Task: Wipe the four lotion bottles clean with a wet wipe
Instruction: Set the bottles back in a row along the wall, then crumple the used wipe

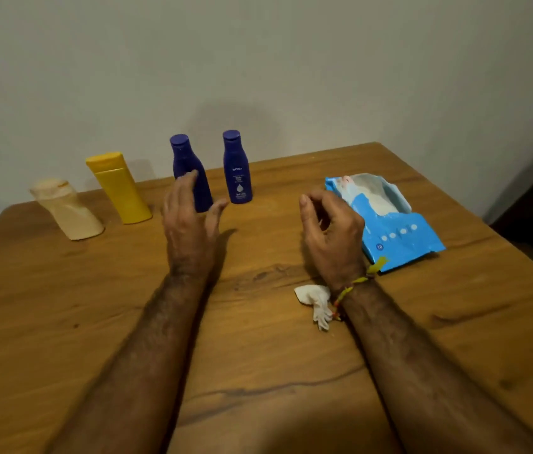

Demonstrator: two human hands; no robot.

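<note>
Four bottles stand in a row at the back of the brown wood surface (94, 322), close to the wall. From the left they are a cream bottle (68, 211), a yellow bottle (121, 188), a blue bottle (189, 172) and a second blue bottle (237, 168) with white words on it. All four stand up on their bases.

Both arms reach out over the surface. The left hand (189, 224) is held up in front of the first blue bottle and hides the lower part of it. Its fingers (186, 181) are straight and spread, and it holds nothing. I cannot tell if it touches the bottle.

The right hand (330, 231) is held up near the middle, just left of a blue pack of wipes (402, 237). Its fingers are loosely curled with the thumb close to them, and nothing shows in them. A yellow thread band (350, 290) goes round the right wrist.

A crumpled white wipe (316, 299) lies on the surface beside the right wrist. The pack lies flat at the right side, with its top torn open and white showing inside.
</note>
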